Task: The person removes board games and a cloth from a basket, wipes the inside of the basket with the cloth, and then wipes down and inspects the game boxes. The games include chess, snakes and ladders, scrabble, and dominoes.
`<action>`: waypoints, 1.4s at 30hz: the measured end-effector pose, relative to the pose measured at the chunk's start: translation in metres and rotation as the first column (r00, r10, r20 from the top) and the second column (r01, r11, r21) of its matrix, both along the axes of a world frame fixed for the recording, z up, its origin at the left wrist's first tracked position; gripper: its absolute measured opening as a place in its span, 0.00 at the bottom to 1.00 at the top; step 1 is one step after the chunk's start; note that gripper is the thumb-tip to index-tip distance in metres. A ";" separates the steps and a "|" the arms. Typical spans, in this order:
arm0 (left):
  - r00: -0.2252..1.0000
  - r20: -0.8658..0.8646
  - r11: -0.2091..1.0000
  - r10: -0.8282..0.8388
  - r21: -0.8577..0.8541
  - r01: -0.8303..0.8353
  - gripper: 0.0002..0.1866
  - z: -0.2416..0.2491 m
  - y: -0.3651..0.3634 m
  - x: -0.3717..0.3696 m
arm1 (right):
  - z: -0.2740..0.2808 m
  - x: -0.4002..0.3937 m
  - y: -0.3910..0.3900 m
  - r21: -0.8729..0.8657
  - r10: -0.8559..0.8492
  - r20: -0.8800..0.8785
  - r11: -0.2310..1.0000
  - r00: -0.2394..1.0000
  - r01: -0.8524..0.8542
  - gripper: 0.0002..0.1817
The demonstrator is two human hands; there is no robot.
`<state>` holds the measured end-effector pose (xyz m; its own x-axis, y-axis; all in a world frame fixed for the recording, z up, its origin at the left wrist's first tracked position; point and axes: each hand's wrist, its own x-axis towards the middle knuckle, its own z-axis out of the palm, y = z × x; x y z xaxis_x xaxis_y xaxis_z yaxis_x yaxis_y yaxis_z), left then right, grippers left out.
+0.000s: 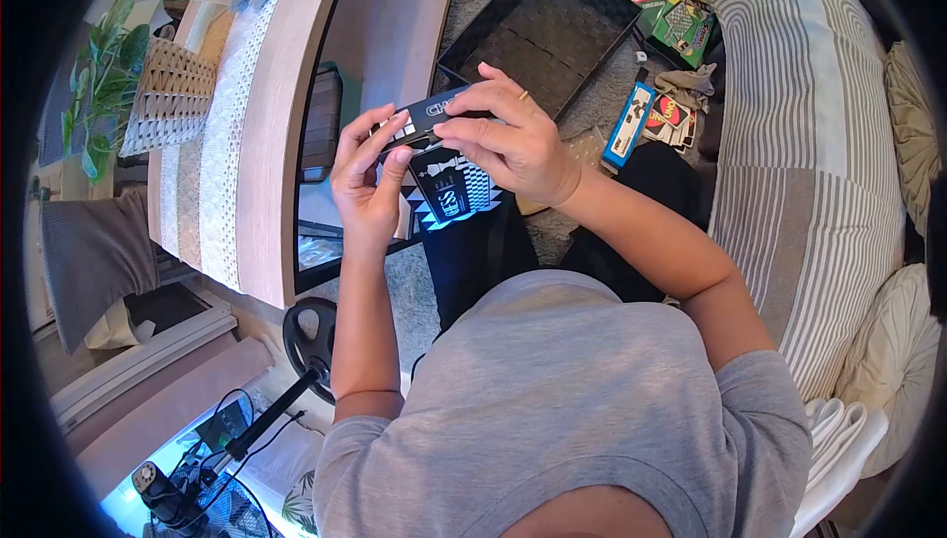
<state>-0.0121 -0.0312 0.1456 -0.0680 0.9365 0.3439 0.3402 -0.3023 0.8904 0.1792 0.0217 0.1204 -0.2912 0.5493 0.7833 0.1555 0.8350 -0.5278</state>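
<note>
A black-and-white chess box point(456, 193) is up in front of my lap, its printed face with chess pieces and a checker pattern turned toward me. My left hand point(371, 181) grips the left end, thumb at the near edge and fingers over the top side. My right hand point(515, 136) is at the upper right of the box, thumb and fingers bent onto the top edge, where part of the lettering shows. The right fingers hide some of that top side.
A black woven tray point(592, 7) lies on the carpet ahead. Game boxes point(684, 25), a blue box point(628, 126) and UNO cards point(671, 114) lie right of it. A wooden table point(271, 143) stands left, a striped sofa point(764, 173) right, a fan point(173, 499) lower left.
</note>
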 end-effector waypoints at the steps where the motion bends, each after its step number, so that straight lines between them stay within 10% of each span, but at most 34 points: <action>1: 1.000 0.000 1.000 -0.001 -0.001 0.001 0.14 0.001 -0.001 -0.001 | 0.000 -0.001 0.001 -0.001 -0.001 0.000 1.000 1.000 0.001 0.10; 7: 0.995 -0.071 0.997 -0.077 0.023 0.079 0.15 -0.001 -0.009 -0.015 | 0.017 -0.005 0.008 -0.160 -0.035 -0.084 0.987 0.996 0.021 0.21; 9: 0.997 -0.006 0.997 -0.079 0.012 0.079 0.16 -0.005 -0.014 -0.019 | 0.016 0.000 0.005 -0.267 0.032 0.230 0.963 0.973 0.032 0.23; 14: 0.888 -0.372 0.963 0.268 0.137 -0.234 0.54 -0.017 -0.037 0.021 | 0.025 0.004 0.001 -0.402 -0.045 0.273 0.902 0.961 0.156 0.25; 18: 0.863 -0.487 0.987 0.138 -0.008 -0.163 0.56 -0.039 -0.064 0.062 | 0.043 -0.015 -0.029 -0.505 0.025 0.284 0.853 0.958 0.127 0.27; 20: 0.974 0.212 0.996 0.078 -0.055 -0.067 0.54 -0.059 -0.062 0.048 | 0.051 -0.018 -0.043 -0.534 0.197 0.242 0.844 0.950 -0.038 0.36; 23: 0.261 0.965 0.997 -0.005 -0.014 0.070 0.50 -0.075 -0.054 0.028 | 0.035 -0.018 -0.045 -0.529 0.328 0.009 0.803 0.945 -0.274 0.42; 25: 0.912 0.219 0.936 0.346 -0.147 -0.320 0.37 -0.061 -0.044 0.021 | 0.019 -0.008 -0.031 -0.567 0.378 -0.153 0.723 0.913 -0.394 0.38; 28: 0.888 0.280 0.927 0.366 -0.024 -0.375 0.24 -0.030 -0.008 0.037 | -0.007 0.023 -0.014 -0.701 0.123 -0.218 0.670 0.968 -0.243 0.25; 31: 0.783 0.552 0.954 0.287 -0.094 -0.283 0.21 -0.026 0.045 0.036 | -0.063 0.060 0.003 -0.903 -0.132 -0.367 0.288 0.921 -0.319 0.17; 35: 0.660 0.745 0.996 0.093 -0.077 -0.053 0.18 -0.047 0.141 0.043 | -0.105 0.091 0.004 -0.915 -0.326 -0.399 0.080 0.857 -0.395 0.14; 42: 0.449 0.857 0.927 0.254 -0.347 0.139 0.18 -0.143 0.237 0.016 | -0.153 0.099 0.029 -0.964 -0.355 -0.250 0.005 0.901 -0.265 0.12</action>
